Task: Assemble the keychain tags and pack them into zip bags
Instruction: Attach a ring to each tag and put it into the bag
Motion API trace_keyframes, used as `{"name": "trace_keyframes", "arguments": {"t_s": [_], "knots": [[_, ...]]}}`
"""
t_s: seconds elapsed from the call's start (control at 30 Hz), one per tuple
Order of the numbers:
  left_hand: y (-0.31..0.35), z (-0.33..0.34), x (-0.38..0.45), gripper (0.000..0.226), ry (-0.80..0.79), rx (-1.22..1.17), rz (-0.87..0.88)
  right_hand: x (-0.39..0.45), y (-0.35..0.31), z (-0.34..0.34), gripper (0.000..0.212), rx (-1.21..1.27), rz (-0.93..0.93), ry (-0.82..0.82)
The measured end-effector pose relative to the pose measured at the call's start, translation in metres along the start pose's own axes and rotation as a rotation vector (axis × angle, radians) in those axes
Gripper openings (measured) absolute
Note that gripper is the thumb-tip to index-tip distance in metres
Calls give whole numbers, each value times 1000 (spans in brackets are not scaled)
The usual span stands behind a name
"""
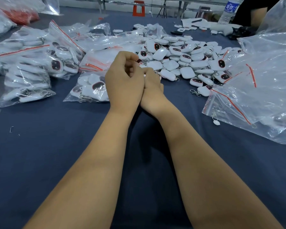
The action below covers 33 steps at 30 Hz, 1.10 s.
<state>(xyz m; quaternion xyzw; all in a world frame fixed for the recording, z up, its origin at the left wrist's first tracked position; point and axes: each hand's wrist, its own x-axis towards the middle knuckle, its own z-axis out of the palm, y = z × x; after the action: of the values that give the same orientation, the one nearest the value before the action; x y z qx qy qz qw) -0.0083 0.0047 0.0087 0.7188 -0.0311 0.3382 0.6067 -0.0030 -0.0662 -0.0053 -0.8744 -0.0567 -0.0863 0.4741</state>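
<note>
My left hand (pixel 124 80) and my right hand (pixel 153 86) are pressed together above the dark blue table (pixel 56 146), fingers curled. The left fingertips pinch a small dark and white keychain tag (pixel 139 61) at its top. The right hand's fingers curl round something small that is mostly hidden behind the left hand. Just beyond them lies a heap of white keychain tags (pixel 180 58) with dark oval faces and metal clasps. A filled zip bag (pixel 89 90) lies just left of my hands.
Several filled zip bags (pixel 31 63) with red seals pile up at the left. Empty zip bags (pixel 254 96) lie in a heap at the right. A water bottle (pixel 228 10) and another person's arm (pixel 257 14) are at the far right.
</note>
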Motion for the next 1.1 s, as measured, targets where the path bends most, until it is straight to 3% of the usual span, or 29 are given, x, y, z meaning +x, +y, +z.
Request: {"name": "trace_keyframes", "arguments": {"t_s": [0.1,0.2,0.33,0.4,0.5,0.63,0.77,0.9,1.1], "knots": [[-5,2,0,14,-127,104,-17,4,-2,-12,23,22,-50,167],[-15,5,0,23,-303,443,100,8,11,-30,35,-179,10,300],[-24,2,4,31,-370,836,143,8,23,-37,69,-433,168,160],[-26,-3,7,33,-305,875,95,9,26,-36,64,-519,194,163],[-23,-3,6,32,-185,717,119,10,28,-34,31,-605,190,255],[-8,4,-4,31,-167,248,252,13,31,-33,38,-632,239,271],[5,12,-11,28,-345,-251,-187,13,33,-34,40,-579,226,307],[7,17,-4,18,-335,-567,-657,13,32,-34,55,-603,220,266],[-4,12,6,30,-163,-659,-750,13,33,-35,32,-592,163,293]]}}
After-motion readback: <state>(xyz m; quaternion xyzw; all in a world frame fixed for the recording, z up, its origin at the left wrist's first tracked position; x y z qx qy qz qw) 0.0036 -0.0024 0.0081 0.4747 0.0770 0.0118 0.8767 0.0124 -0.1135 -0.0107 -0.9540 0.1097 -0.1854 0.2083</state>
